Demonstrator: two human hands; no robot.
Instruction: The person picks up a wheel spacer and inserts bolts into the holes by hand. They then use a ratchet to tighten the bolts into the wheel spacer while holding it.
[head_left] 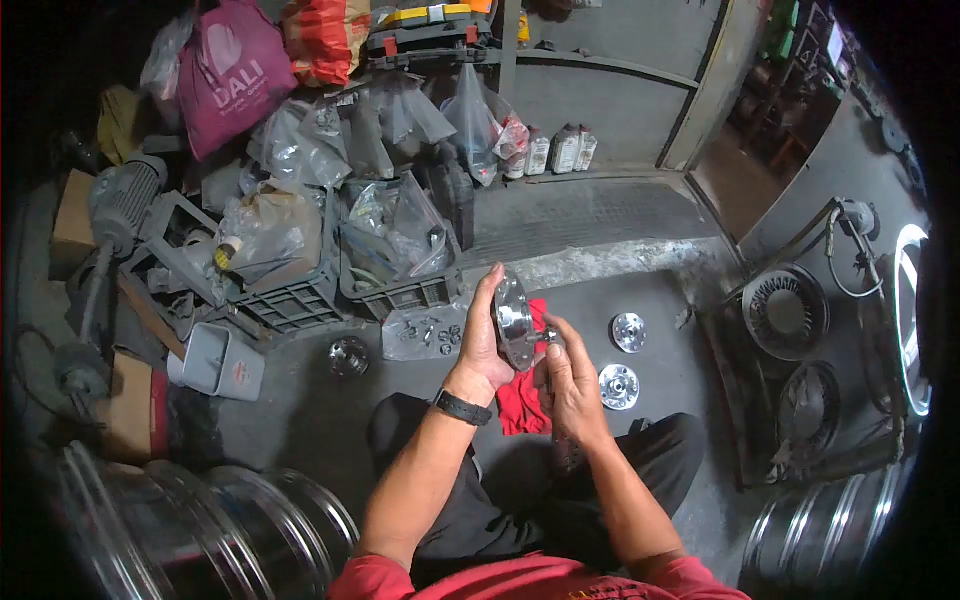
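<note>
My left hand grips a shiny round metal hub, held on edge above the floor with its flange tilted. My right hand is closed around a slim hand tool with a dark handle reaching below the palm. The tool's bright tip meets or nearly meets the hub's right side; its exact kind is hidden by my fingers. Under my hands lies a red cloth. Two similar metal hubs, one farther off and one nearer, rest on the floor to the right.
Small metal parts lie on a clear plastic bag. Another dark, shiny hub sits left of it. Plastic crates with bags stand behind. A grey bin is at left, wheel rims at lower left, a metal rack at right.
</note>
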